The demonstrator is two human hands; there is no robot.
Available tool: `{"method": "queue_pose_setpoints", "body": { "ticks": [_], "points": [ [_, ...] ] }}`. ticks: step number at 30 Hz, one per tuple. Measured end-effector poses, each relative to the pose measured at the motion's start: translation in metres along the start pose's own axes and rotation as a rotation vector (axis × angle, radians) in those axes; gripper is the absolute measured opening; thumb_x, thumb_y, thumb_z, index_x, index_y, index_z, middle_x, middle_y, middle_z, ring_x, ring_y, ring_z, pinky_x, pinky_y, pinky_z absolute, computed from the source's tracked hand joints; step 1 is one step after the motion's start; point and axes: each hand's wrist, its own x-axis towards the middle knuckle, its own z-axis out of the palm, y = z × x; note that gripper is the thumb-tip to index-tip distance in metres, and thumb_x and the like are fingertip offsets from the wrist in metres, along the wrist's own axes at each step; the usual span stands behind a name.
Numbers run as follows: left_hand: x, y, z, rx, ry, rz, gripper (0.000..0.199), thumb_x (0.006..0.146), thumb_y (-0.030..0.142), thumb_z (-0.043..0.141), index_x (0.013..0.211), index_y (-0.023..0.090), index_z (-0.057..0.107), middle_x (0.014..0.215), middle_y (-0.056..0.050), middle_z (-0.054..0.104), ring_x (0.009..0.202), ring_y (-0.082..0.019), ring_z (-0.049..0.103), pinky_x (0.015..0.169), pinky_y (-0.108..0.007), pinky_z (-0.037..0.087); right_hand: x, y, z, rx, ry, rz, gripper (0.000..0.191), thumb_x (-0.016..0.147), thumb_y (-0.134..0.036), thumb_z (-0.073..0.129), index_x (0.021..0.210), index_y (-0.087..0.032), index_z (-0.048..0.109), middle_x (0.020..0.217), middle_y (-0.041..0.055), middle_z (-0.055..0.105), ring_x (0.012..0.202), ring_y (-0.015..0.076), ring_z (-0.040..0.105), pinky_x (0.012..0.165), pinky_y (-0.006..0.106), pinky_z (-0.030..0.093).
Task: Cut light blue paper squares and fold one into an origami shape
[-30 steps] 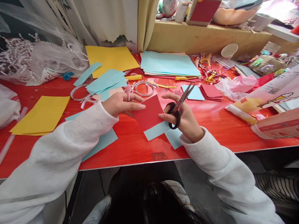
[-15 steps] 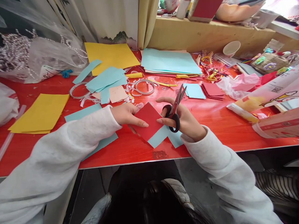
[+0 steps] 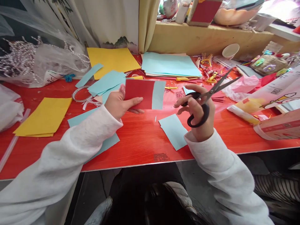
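Observation:
My left hand point(image 3: 123, 103) pinches a red paper square point(image 3: 140, 92) together with a light blue paper piece point(image 3: 158, 95) that shows past its right edge. Both are raised above the red table. On the right, my right hand point(image 3: 198, 109) holds black-handled scissors point(image 3: 217, 89), fingers in the loops, blades parted and pointing up to the right, apart from the paper. Below, between the hands, a light blue paper offcut point(image 3: 173, 131) lies on the table with a tiny sliver beside it. Another blue sheet point(image 3: 106, 145) lies partly under my left forearm.
Yellow sheets point(image 3: 44, 117) lie at left, a larger yellow sheet point(image 3: 112, 62) and a blue stack point(image 3: 171, 64) at the back. A tape roll point(image 3: 81, 93) sits near blue scraps. A paper cup point(image 3: 231, 51) and a printed plastic cup point(image 3: 278, 125) stand right.
The red square and blue paper have been turned level and lifted slightly away. My right hand has moved right with the scissors, off the paper, and the scissors now tilt more rightward.

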Motion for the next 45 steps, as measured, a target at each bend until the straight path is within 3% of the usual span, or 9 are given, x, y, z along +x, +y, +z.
{"method": "queue_pose_setpoints", "body": {
  "ticks": [2, 5, 9, 12, 26, 33, 38, 45],
  "points": [
    [-0.003, 0.003, 0.001, -0.049, 0.096, 0.047, 0.029, 0.057, 0.035, 0.07, 0.074, 0.012, 0.064, 0.068, -0.003, 0.066, 0.06, -0.021, 0.066, 0.06, -0.033, 0.058, -0.003, -0.001, 0.0, 0.095, -0.169, 0.074, 0.049, 0.075, -0.051, 0.052, 0.109, -0.016, 0.046, 0.066, 0.0033, 0.057, 0.062, 0.016, 0.057, 0.044, 0.027, 0.044],
    [-0.006, 0.006, 0.001, -0.078, 0.134, 0.062, 0.032, 0.056, 0.039, 0.071, 0.073, 0.013, 0.063, 0.068, -0.003, 0.066, 0.062, -0.022, 0.066, 0.06, -0.033, 0.058, -0.008, -0.001, 0.005, 0.104, -0.49, 0.236, 0.058, 0.069, -0.057, 0.054, 0.108, -0.014, 0.049, 0.066, 0.0028, 0.056, 0.055, 0.0134, 0.054, 0.04, 0.024, 0.041],
    [-0.012, 0.007, 0.003, -0.078, 0.135, 0.077, 0.032, 0.057, 0.041, 0.07, 0.072, 0.013, 0.063, 0.07, -0.004, 0.067, 0.063, -0.023, 0.066, 0.062, -0.034, 0.058, -0.013, 0.002, 0.017, 0.003, -0.676, 0.404, 0.057, 0.068, -0.053, 0.058, 0.11, -0.016, 0.05, 0.067, 0.0018, 0.056, 0.058, 0.0124, 0.055, 0.043, 0.022, 0.041],
    [-0.018, 0.005, 0.008, -0.067, 0.138, 0.076, 0.03, 0.059, 0.04, 0.069, 0.073, 0.014, 0.063, 0.067, -0.003, 0.067, 0.063, -0.022, 0.066, 0.063, -0.033, 0.058, -0.014, 0.004, 0.021, -0.03, -0.693, 0.456, 0.056, 0.07, -0.054, 0.055, 0.11, -0.014, 0.051, 0.066, 0.0027, 0.057, 0.059, 0.0136, 0.057, 0.043, 0.021, 0.039],
    [-0.023, 0.006, 0.013, -0.075, 0.17, 0.077, 0.027, 0.062, 0.038, 0.067, 0.074, 0.014, 0.062, 0.064, -0.001, 0.068, 0.062, -0.021, 0.066, 0.059, -0.03, 0.057, -0.015, 0.006, 0.022, 0.046, -0.664, 0.412, 0.059, 0.071, -0.057, 0.052, 0.107, -0.01, 0.052, 0.06, 0.0024, 0.056, 0.05, 0.0121, 0.056, 0.04, 0.02, 0.037],
    [-0.028, 0.004, 0.018, 0.04, 0.168, 0.098, 0.026, 0.066, 0.039, 0.063, 0.066, 0.013, 0.062, 0.054, -0.001, 0.065, 0.056, -0.02, 0.066, 0.06, -0.03, 0.056, -0.016, 0.006, 0.023, 0.048, -0.602, 0.387, 0.05, 0.075, -0.053, 0.05, 0.103, -0.011, 0.053, 0.055, 0.0006, 0.055, 0.045, 0.0102, 0.054, 0.04, 0.019, 0.038],
    [-0.028, 0.001, 0.02, -0.014, 0.173, 0.108, 0.027, 0.066, 0.037, 0.062, 0.076, 0.012, 0.063, 0.055, -0.001, 0.065, 0.054, -0.021, 0.065, 0.056, -0.031, 0.056, -0.015, 0.005, 0.024, 0.019, -0.6, 0.424, 0.049, 0.075, -0.053, 0.05, 0.101, -0.012, 0.054, 0.054, 0.0002, 0.055, 0.045, 0.0101, 0.054, 0.039, 0.018, 0.037],
    [-0.028, 0.001, 0.02, -0.035, 0.154, 0.096, 0.021, 0.066, 0.036, 0.062, 0.069, 0.015, 0.061, 0.054, 0.001, 0.064, 0.052, -0.02, 0.065, 0.057, -0.03, 0.056, -0.016, 0.006, 0.026, 0.031, -0.603, 0.435, 0.044, 0.076, -0.051, 0.05, 0.097, -0.012, 0.054, 0.054, 0.0001, 0.055, 0.044, 0.0099, 0.054, 0.039, 0.018, 0.037]
  ]
}}
